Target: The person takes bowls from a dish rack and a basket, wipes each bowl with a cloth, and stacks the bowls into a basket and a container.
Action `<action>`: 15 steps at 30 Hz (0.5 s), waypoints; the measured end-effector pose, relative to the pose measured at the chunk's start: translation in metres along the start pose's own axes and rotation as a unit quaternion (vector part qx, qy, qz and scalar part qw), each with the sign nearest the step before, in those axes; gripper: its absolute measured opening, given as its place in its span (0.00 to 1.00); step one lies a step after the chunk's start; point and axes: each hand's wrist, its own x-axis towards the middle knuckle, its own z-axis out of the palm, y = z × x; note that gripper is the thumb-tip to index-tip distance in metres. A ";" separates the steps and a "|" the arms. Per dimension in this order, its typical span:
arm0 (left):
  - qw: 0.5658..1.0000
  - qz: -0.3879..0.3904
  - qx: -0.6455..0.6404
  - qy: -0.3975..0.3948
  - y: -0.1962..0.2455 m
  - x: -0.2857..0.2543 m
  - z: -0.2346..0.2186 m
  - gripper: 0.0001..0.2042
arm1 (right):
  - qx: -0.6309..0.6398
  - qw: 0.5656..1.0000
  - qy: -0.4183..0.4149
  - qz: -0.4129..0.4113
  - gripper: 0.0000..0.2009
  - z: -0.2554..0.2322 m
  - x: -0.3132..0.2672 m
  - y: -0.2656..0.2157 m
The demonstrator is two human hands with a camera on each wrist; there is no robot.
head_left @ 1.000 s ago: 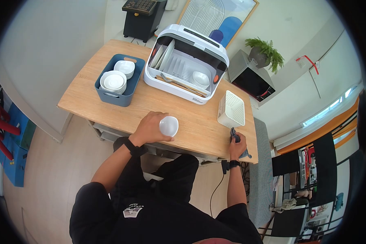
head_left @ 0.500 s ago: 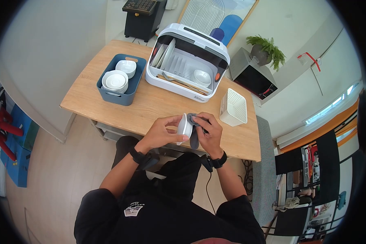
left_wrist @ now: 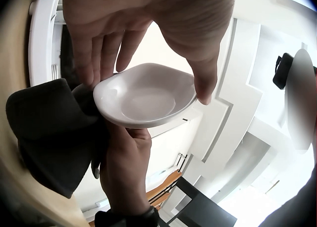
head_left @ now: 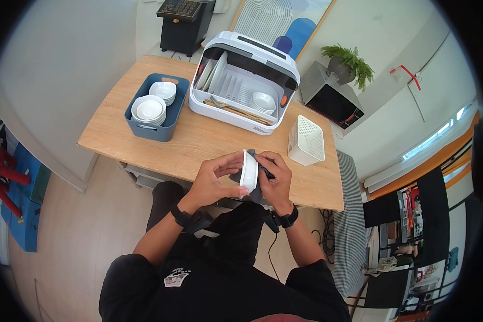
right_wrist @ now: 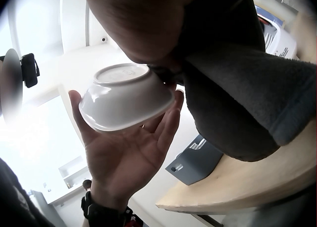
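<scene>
A small white bowl [head_left: 249, 173] is held on its side above the table's front edge. My left hand [head_left: 213, 180] grips it by the rim, thumb on one side and fingers on the other. The hollow of the bowl [left_wrist: 146, 100] faces the left wrist camera, while its foot ring and outer wall face the right one. Bunched in my right hand [head_left: 276, 181] is a dark grey cloth [right_wrist: 247, 96], which hangs down in loose folds. The right fingers press at the bowl's outer side; their tips are partly hidden behind the cloth and bowl.
On the wooden table [head_left: 198, 147] stands a blue-grey bin [head_left: 166, 133] with stacked white bowls at the left. A white dish rack [head_left: 228, 114] with plates, bowls and utensils is at the back. A white perforated basket [head_left: 306, 153] stands at the right, before a microwave [head_left: 335, 107].
My right hand has come from the table's right side with the cloth to the bowl. The bowl has been turned from facing up onto its side and moved slightly right.
</scene>
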 end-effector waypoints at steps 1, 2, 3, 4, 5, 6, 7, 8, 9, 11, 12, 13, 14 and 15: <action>1.000 0.000 0.000 -0.002 0.001 0.001 0.002 0.46 | -0.001 1.000 0.002 0.000 0.19 -0.001 0.000 0.001; 0.999 0.007 -0.045 0.010 0.004 0.001 0.005 0.47 | 0.000 1.000 0.000 0.006 0.19 -0.001 -0.001 0.001; 0.996 0.012 -0.090 0.022 0.004 0.001 0.006 0.48 | 0.001 1.000 -0.002 0.012 0.19 0.000 -0.002 0.002; 0.996 0.012 -0.090 0.021 0.003 0.002 0.005 0.48 | 0.000 1.000 -0.001 0.013 0.19 0.000 -0.003 0.001; 0.993 0.020 -0.105 0.039 0.001 0.004 0.004 0.49 | 0.006 1.000 -0.011 0.021 0.18 0.001 -0.005 0.001; 0.991 0.027 -0.120 0.057 0.001 0.006 0.003 0.50 | 0.012 0.999 -0.021 0.029 0.18 0.002 -0.006 0.000; 0.991 0.026 -0.120 0.057 0.002 0.007 0.003 0.50 | 0.012 0.999 -0.021 0.030 0.18 0.003 -0.007 -0.002; 0.993 0.035 -0.092 0.071 0.003 0.009 0.002 0.50 | 0.015 0.999 -0.027 0.041 0.18 0.004 -0.008 -0.004; 0.993 0.044 -0.064 0.086 0.004 0.010 0.001 0.50 | 0.018 0.998 -0.034 0.051 0.18 0.005 -0.009 -0.006; 0.991 0.054 -0.051 0.112 0.000 0.012 -0.001 0.50 | 0.036 0.997 -0.039 0.056 0.17 0.006 -0.010 -0.009; 0.988 0.064 -0.038 0.138 -0.002 0.013 -0.002 0.50 | 0.053 0.996 -0.044 0.060 0.17 0.006 -0.011 -0.010; 0.988 0.064 -0.038 0.139 -0.003 0.013 -0.004 0.50 | 0.054 0.996 -0.045 0.060 0.17 0.006 -0.012 -0.011; 0.988 0.060 -0.012 0.145 -0.004 0.013 -0.007 0.50 | 0.062 0.996 -0.046 0.051 0.17 0.005 -0.012 -0.013; 0.987 0.056 0.014 0.151 -0.005 0.013 -0.009 0.50 | 0.069 0.996 -0.047 0.041 0.17 0.005 -0.013 -0.014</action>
